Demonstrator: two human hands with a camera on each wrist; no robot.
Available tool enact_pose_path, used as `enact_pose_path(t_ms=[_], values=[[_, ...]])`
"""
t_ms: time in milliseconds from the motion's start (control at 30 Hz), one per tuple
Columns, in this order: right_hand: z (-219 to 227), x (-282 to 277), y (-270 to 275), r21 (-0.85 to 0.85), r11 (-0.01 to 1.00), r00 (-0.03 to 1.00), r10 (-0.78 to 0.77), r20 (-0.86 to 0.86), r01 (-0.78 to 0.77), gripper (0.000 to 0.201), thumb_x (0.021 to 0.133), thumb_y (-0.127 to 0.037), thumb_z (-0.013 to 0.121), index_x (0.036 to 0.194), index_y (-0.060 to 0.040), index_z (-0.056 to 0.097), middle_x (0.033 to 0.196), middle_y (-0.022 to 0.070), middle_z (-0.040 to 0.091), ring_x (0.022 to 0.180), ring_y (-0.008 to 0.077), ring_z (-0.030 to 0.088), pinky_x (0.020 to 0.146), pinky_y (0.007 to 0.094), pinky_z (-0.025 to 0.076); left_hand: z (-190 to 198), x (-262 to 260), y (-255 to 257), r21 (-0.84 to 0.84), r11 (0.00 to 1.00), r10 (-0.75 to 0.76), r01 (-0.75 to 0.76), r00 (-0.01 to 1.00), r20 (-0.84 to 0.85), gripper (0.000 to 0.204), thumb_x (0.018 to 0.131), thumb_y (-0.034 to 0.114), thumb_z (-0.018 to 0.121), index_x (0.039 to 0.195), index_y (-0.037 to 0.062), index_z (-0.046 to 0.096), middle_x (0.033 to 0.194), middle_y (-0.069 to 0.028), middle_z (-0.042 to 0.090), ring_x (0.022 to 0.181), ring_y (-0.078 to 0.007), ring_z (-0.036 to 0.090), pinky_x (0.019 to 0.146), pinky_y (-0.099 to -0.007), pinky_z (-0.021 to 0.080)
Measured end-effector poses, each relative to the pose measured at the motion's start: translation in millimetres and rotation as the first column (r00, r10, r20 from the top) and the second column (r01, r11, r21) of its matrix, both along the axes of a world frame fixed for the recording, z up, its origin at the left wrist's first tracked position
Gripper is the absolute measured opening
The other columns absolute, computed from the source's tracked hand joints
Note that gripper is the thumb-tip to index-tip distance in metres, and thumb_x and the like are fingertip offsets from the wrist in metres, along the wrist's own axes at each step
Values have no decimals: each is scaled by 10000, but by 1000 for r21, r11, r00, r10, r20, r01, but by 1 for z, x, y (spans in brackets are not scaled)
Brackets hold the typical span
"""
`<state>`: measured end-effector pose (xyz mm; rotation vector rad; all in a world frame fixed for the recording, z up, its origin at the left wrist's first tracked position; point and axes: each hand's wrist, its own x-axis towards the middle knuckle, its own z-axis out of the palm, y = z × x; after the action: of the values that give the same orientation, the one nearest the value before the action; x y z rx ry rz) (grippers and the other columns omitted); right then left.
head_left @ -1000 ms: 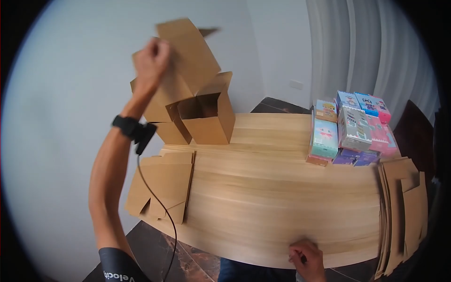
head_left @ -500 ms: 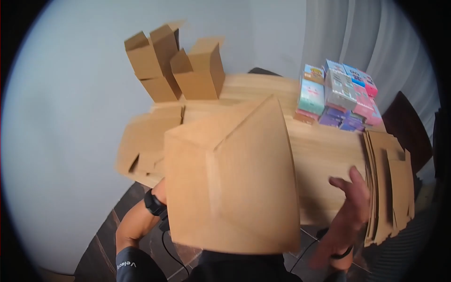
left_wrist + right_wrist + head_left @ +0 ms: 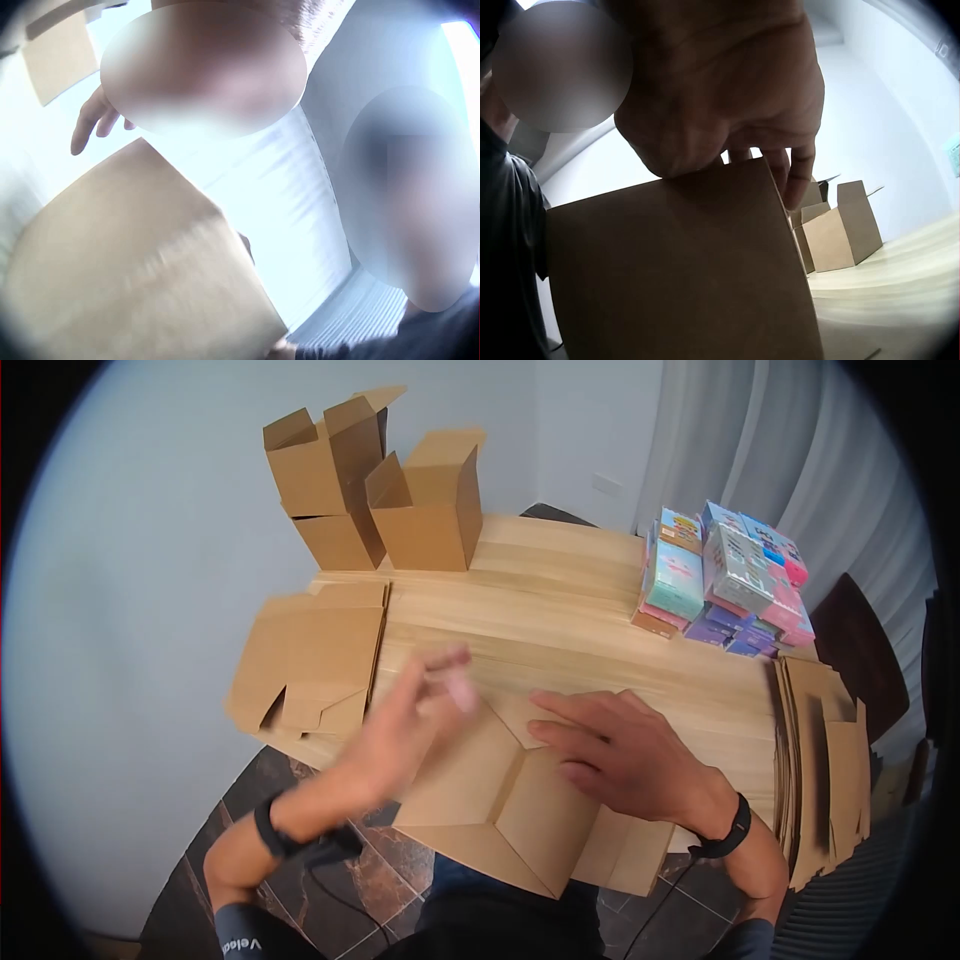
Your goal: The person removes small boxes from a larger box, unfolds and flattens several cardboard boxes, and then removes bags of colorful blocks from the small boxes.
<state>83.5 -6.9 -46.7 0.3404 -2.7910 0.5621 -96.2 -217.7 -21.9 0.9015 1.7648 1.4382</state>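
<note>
A brown cardboard box [image 3: 540, 810], tilted at the table's near edge, shows its creased panels in the head view, with a flap sticking out on its right. Over its upper left side is my left hand [image 3: 410, 720], blurred, fingers spread and loosely bent, holding nothing that shows. My right hand [image 3: 630, 750] lies over the box's right side, fingers nearly straight and pointing left. In the right wrist view the heel of my right hand [image 3: 720, 97] is at the top edge of the box [image 3: 675, 262], with fingertips partly hidden behind it.
Upright open boxes [image 3: 425, 520] stand at the back left, some stacked. Flattened cardboard [image 3: 310, 650] lies at the left of the table [image 3: 540, 600]. Colourful small boxes [image 3: 740, 570] are piled at the back right, and more flat cardboard [image 3: 820, 760] leans at the right edge.
The box has come down and turned, its creased panels now lower and smaller in view. My left hand has come out from behind it; my right hand has moved left onto it.
</note>
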Motion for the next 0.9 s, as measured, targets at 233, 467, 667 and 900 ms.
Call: enact_pose_path(t_ms=[233, 467, 667, 900], values=[[25, -2, -15, 298, 925, 972, 231, 48, -234, 280, 915, -252, 692, 1132, -75, 700, 1258, 34, 669, 1041, 222, 614, 823, 355, 470, -14, 7, 2, -258, 943, -317, 208, 796, -515, 919, 903, 160, 788, 1624, 69, 225, 1557, -298, 343, 1403, -490, 423, 1161, -470, 420], [19, -15, -28, 162, 924, 913, 292, 286, -347, 260, 839, -300, 683, 940, -67, 742, 794, 49, 633, 873, 220, 562, 797, 364, 443, -8, 12, 1, -438, 894, -421, 92, 505, -753, 1141, 811, 225, 850, 1653, 52, 100, 1634, -303, 218, 1243, -541, 549, 1003, -502, 535], [9, -20, -34, 172, 945, 957, 287, -34, -277, 220, 802, -275, 617, 802, -64, 676, 828, 77, 594, 869, 245, 540, 797, 385, 440, -16, 10, 2, -402, 908, -397, 119, 549, -735, 1201, 784, 231, 870, 1642, -18, 69, 1640, -273, 235, 1215, -501, 575, 939, -482, 556], [16, 41, -29, 39, 974, 620, -111, -776, 224, 213, 794, -344, 627, 886, -153, 603, 931, 29, 607, 894, 228, 565, 779, 404, 406, -13, 6, 2, -448, 890, -397, -79, 346, -850, 1307, 747, 493, 882, 1627, -64, 93, 1635, -265, 290, 1283, -432, 555, 901, -463, 571]])
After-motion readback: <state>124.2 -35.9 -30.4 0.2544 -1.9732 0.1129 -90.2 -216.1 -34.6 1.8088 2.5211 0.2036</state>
